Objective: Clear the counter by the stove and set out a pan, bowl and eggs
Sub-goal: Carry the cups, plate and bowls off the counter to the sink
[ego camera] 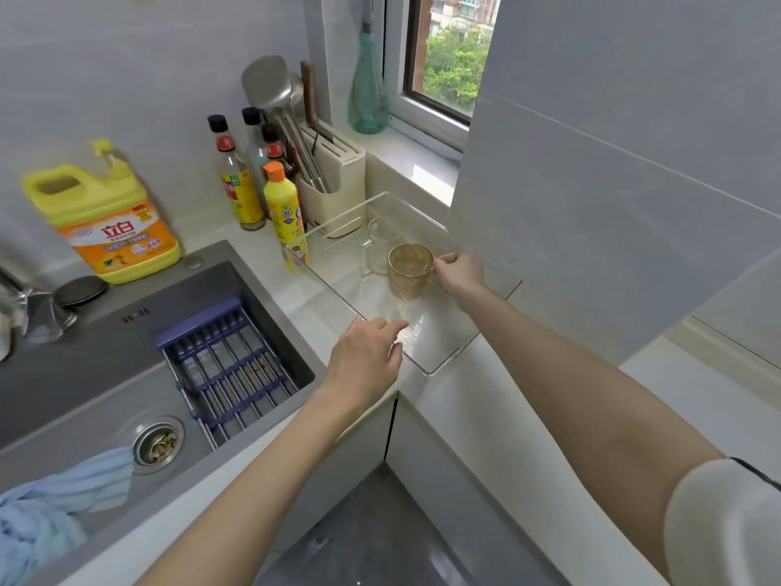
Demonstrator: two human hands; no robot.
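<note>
Two hands are in play at the corner counter (486, 408). The right hand (458, 272) pinches the amber cup (410, 268) at its side, likely by a handle. The cup stands upright inside the clear tray (427, 373), just beside a clear cup (380, 238). The left hand (365, 357) lies over the tray's near rim, fingers loosely bent. I'd judge it's steadying the light tray so it won't slide; whether it truly grips, I cannot tell. Clearing looks to be the step in hand. Pan, bowl, eggs: none in view, and no stove either. The sink (84, 374) sits to the left.
</note>
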